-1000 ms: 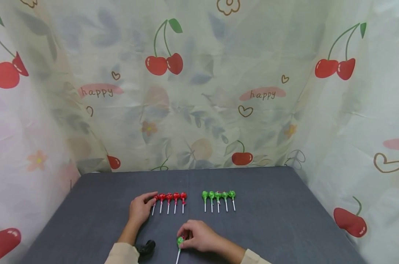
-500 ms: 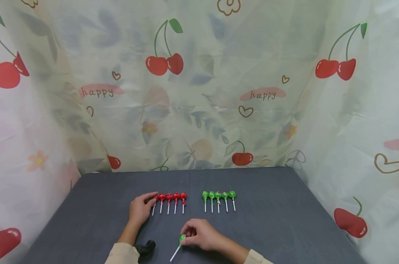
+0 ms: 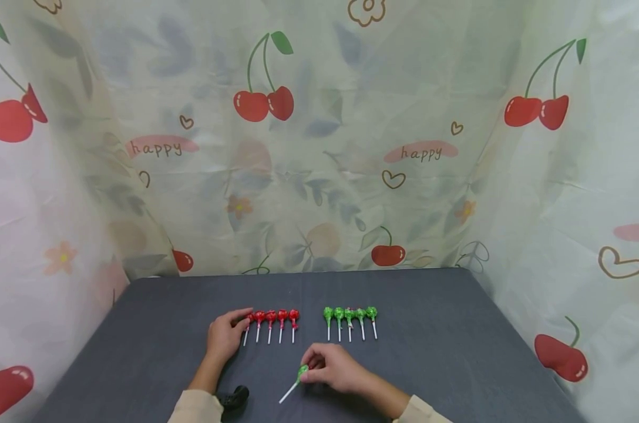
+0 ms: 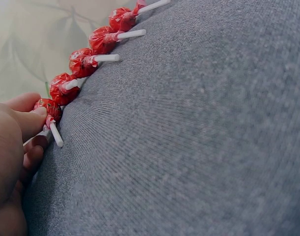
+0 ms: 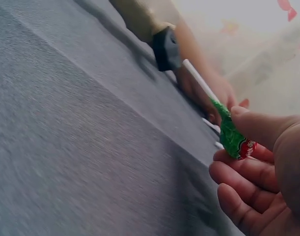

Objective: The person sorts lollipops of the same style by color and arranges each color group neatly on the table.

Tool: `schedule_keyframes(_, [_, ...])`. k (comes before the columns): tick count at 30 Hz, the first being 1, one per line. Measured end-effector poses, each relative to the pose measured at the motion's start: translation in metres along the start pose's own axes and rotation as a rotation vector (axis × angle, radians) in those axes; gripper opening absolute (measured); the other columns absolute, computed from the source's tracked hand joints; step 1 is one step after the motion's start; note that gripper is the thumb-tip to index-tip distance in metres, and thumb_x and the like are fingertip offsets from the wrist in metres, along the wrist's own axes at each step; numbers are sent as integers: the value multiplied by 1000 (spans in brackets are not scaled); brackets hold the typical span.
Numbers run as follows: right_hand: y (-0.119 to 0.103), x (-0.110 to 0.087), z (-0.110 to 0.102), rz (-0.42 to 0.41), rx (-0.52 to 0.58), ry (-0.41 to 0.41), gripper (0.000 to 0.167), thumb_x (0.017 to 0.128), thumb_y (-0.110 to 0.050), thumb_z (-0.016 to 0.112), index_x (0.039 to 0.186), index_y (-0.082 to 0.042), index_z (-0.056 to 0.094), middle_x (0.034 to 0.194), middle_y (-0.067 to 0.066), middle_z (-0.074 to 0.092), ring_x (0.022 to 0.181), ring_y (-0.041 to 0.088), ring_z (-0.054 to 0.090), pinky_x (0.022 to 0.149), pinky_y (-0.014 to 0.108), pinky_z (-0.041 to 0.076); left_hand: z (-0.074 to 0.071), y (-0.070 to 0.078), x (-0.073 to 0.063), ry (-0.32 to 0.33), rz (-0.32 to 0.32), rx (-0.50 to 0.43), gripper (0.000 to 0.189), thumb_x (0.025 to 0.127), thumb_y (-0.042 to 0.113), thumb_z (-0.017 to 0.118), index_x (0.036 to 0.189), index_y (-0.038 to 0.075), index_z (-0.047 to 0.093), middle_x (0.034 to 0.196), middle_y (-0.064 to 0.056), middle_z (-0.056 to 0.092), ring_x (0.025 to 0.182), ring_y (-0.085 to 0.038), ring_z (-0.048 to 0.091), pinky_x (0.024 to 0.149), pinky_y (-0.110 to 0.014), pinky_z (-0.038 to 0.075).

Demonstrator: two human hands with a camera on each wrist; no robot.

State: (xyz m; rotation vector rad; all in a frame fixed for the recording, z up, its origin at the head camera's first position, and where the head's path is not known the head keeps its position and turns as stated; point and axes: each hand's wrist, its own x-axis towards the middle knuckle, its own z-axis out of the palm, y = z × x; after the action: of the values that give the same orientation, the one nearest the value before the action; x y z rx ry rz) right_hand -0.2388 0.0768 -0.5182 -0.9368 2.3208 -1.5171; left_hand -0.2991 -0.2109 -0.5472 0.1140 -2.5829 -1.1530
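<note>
My left hand [image 3: 224, 336] is at the left end of a row of red-wrapped lollipops [image 3: 271, 317]. Its thumb and fingers pinch the head of the end red lollipop [image 4: 50, 109], whose white stick points toward the near side. Between the thumb and fingers of my right hand [image 3: 334, 367] is a green-wrapped lollipop [image 5: 231, 135], with a red and white patch on its wrapper. That one is held in front of the rows, its stick slanting down and left in the head view. The right hand's other fingers curl loosely below it.
A row of several green lollipops [image 3: 349, 316] lies right of the red ones, sticks toward me. Everything rests on a dark grey cloth-covered table [image 3: 430, 352]. Cherry-print curtains [image 3: 319, 147] enclose the back and sides. A black device [image 3: 235, 398] sits by the left wrist.
My right hand has moved right and away from me with the green lollipop, whose stick has swung from nearly straight down to a left slant. The left hand has stayed in place.
</note>
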Motion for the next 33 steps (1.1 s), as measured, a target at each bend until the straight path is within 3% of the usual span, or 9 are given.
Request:
schedule_keyframes(13, [-9,6,-56,-6,-70,116,20,83,-10,77,101,-5,69,85,-2,63,73,10,58,65,26,49,1,-1,1,-7,-7,-1,25,92,14,68,116,18,74,114,-10,69,102,-28,61,85,-49,44])
schedule_keyframes(23, [-15,6,-91,-2,-144,159,25,87,-16,74,109,-6,71,92,0,66,80,18,59,68,27,50,2,-2,3,-10,-18,0,26,92,14,67,117,18,73,116,-11,68,105,-29,61,87,-51,45])
schedule_keyframes(33, [0,7,-114,30,-187,218,23,87,-14,73,108,-3,68,95,8,67,78,18,62,68,32,52,1,-1,2,-10,-14,-4,25,92,14,68,116,17,73,115,-10,68,103,-29,61,86,-50,45])
